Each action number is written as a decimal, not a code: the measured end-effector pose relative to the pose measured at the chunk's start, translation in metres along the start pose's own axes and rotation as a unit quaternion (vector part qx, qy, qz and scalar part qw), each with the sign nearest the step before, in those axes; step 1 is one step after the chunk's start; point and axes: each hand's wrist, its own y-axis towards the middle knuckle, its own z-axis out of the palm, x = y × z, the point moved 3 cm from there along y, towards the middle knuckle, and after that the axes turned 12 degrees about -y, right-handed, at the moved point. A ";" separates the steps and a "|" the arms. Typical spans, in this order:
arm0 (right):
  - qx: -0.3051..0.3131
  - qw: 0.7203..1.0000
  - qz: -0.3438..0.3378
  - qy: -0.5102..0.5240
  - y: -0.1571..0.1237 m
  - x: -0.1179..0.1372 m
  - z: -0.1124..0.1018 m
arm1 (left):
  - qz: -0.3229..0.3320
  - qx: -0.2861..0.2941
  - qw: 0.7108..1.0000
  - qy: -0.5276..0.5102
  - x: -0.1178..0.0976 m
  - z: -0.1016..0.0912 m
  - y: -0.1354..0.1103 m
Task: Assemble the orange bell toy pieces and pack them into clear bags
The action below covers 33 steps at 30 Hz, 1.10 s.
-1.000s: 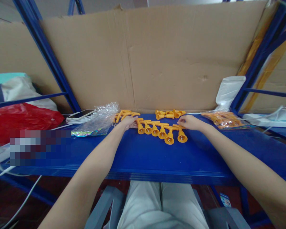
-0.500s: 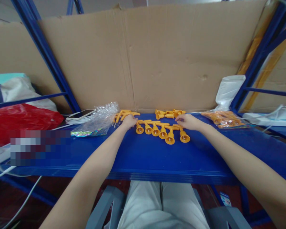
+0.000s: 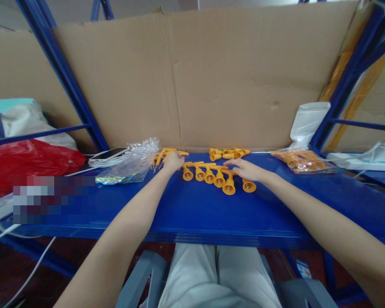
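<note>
A row of several orange funnel-shaped plastic pieces lies on the blue shelf, mouths towards me. My left hand rests at the row's left end, fingers curled by a small heap of the same orange pieces; I cannot make out whether it holds one. My right hand lies flat with fingers stretched over the right end of the row, touching the last pieces there. More orange pieces sit against the cardboard behind the row.
A cardboard sheet walls the back of the shelf. Crinkled clear bag and a phone lie to the left, a red bag further left. A clear bag of orange parts and a white bag sit right.
My right hand has slid left and down over the right end of the row, fingers now stretched out. My left hand drew slightly back towards the heap. The row shifted a little.
</note>
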 end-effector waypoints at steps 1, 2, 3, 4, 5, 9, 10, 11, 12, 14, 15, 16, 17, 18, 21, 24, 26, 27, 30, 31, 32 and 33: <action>0.004 1.000 0.006 0.014 0.000 0.000 0.002 | 0.002 -0.002 1.000 0.007 0.000 0.000 0.000; 0.010 0.999 0.013 0.028 0.000 -0.001 0.005 | 0.003 -0.002 1.000 0.010 -0.001 0.000 0.000; 0.017 0.999 0.018 0.043 0.001 -0.001 0.007 | 0.002 -0.002 1.000 0.008 -0.001 0.000 0.000; 0.025 0.998 0.026 0.058 0.001 -0.002 0.009 | 0.001 -0.002 1.000 0.002 0.000 0.000 0.000; 0.033 0.996 0.033 0.072 0.001 -0.003 0.010 | -0.001 -0.002 1.000 -0.005 0.000 0.000 0.001; 0.045 0.992 0.034 0.112 0.005 -0.002 0.012 | -0.003 -0.006 1.000 0.004 0.002 0.002 0.003; 0.044 0.992 0.024 0.117 0.007 0.000 0.013 | 0.000 -0.006 1.000 0.017 0.003 0.002 0.004; 0.044 0.992 0.011 0.120 0.010 0.001 0.014 | 0.003 -0.006 1.000 0.029 0.004 0.003 0.005; 0.044 0.992 -0.003 0.119 0.014 0.003 0.015 | 0.007 -0.006 0.999 0.040 0.004 0.003 0.006; 0.049 0.993 -0.029 0.103 0.024 0.006 0.019 | 0.015 -0.008 0.999 0.051 0.006 0.004 0.009; 0.050 0.994 -0.037 0.091 0.029 0.007 0.022 | 0.018 -0.009 0.998 0.052 0.006 0.004 0.010; 0.053 0.995 -0.041 0.078 0.034 0.008 0.025 | 0.022 -0.009 0.998 0.053 0.007 0.005 0.010; 0.056 0.995 -0.042 0.067 0.039 0.009 0.028 | 0.026 -0.007 0.998 0.052 0.008 0.005 0.011; 0.061 0.996 -0.038 0.060 0.043 0.009 0.031 | 0.029 -0.005 0.998 0.051 0.008 0.005 0.011; 0.081 0.995 -0.022 0.060 0.052 0.010 0.036 | 0.032 -0.003 0.998 0.047 0.008 0.005 0.010; 0.084 0.995 -0.017 0.056 0.056 0.014 0.033 | 0.033 -0.003 0.998 0.046 0.007 0.004 0.009; 0.088 0.995 -0.023 0.045 0.059 0.020 0.030 | 0.035 -0.003 0.998 0.047 0.006 0.004 0.009; 0.089 0.995 -0.027 0.040 0.060 0.024 0.028 | 0.033 -0.004 0.998 0.051 0.006 0.004 0.009; 0.102 0.993 -0.042 0.028 0.064 0.040 0.026 | 0.029 -0.004 0.996 0.089 0.006 0.005 0.010; 0.109 0.993 -0.043 0.028 0.065 0.045 0.026 | 0.029 -0.005 0.994 0.105 0.006 0.005 0.010; 0.114 0.992 -0.046 0.030 0.067 0.050 0.027 | 0.030 -0.005 0.993 0.118 0.005 0.005 0.010; 0.121 0.991 -0.052 0.033 0.068 0.055 0.029 | 0.032 -0.006 0.991 0.127 0.005 0.005 0.010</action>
